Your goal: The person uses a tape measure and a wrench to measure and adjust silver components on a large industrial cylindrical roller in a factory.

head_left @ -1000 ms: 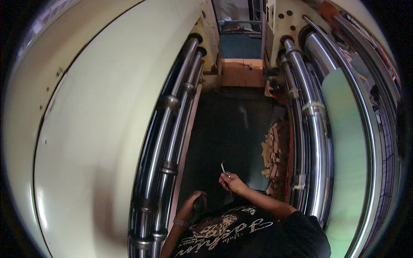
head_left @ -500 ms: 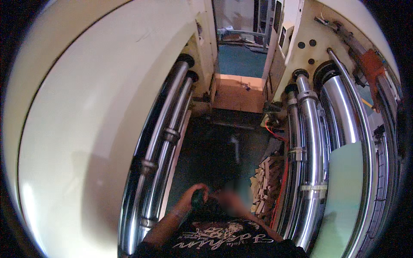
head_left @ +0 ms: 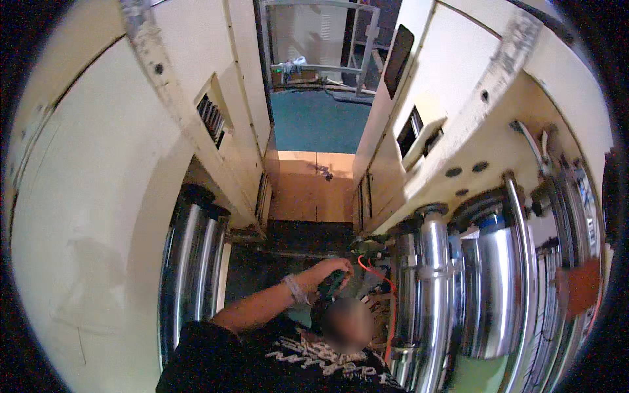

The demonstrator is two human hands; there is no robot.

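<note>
My left hand (head_left: 331,267) reaches forward and to the right over the dark gap between two machines, a pale band (head_left: 294,289) on its wrist. Its fingers curl on a small dark green object (head_left: 334,283), whose shape I cannot make out. Just below that hand there is a blurred skin-coloured patch (head_left: 347,324). I cannot tell whether it is my right hand, and no right hand shows clearly. My black printed shirt (head_left: 275,357) fills the lower middle.
Shiny chrome cylinders stand on the left (head_left: 191,262) and on the right (head_left: 434,288) of the narrow dark gap. Cream machine housings (head_left: 118,196) rise on both sides. An orange cable (head_left: 379,275) hangs at the right. A brown board (head_left: 314,190) and a teal floor (head_left: 321,121) lie ahead.
The view has tilted up and forward, showing more of the housings and the teal floor. My left arm has stretched out to the right, and my hands no longer meet at my chest.
</note>
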